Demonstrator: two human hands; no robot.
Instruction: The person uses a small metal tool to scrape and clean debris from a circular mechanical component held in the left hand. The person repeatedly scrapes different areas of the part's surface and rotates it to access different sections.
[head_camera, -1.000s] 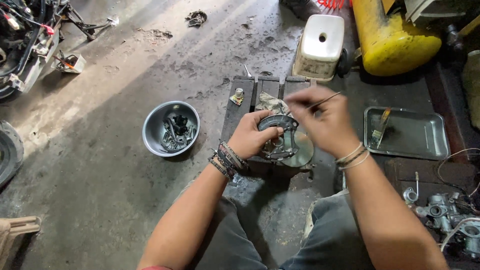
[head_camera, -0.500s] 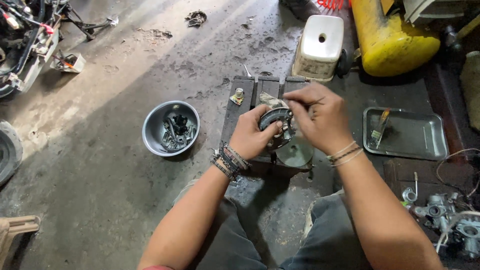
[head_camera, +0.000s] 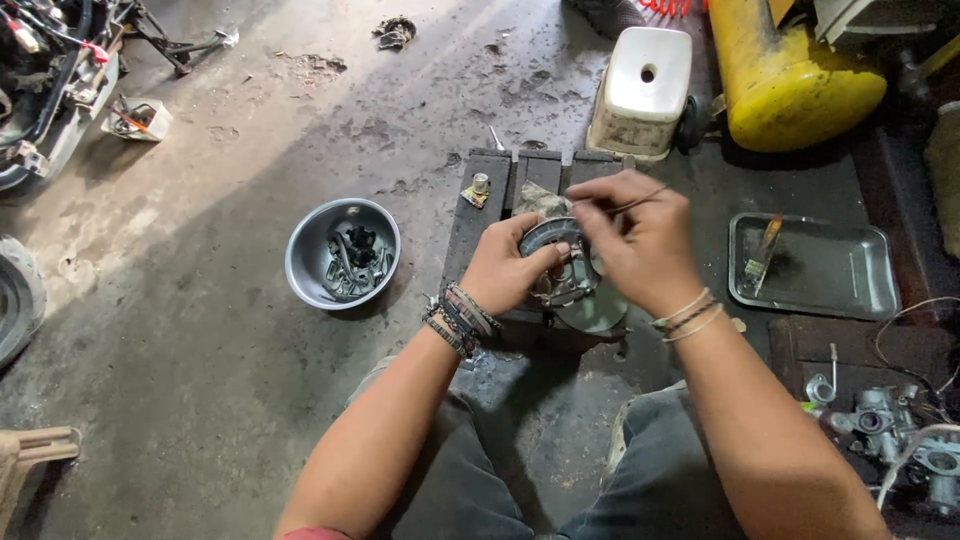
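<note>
At frame centre, left hand (head_camera: 508, 268) clamps a round metal engine part (head_camera: 562, 268). Right hand (head_camera: 640, 245), just right, pinches a thin metal pick (head_camera: 640, 201) against it.

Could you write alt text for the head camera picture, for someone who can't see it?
Seen from above, a seated person's left hand grips a round metal engine part on a dark wooden block, while the right hand works a thin tool into it. A bowl of small parts sits left, a metal tray right.

One bowl (head_camera: 342, 253), one tray (head_camera: 812, 267), one yellow tank (head_camera: 790, 60), two hands.
</note>
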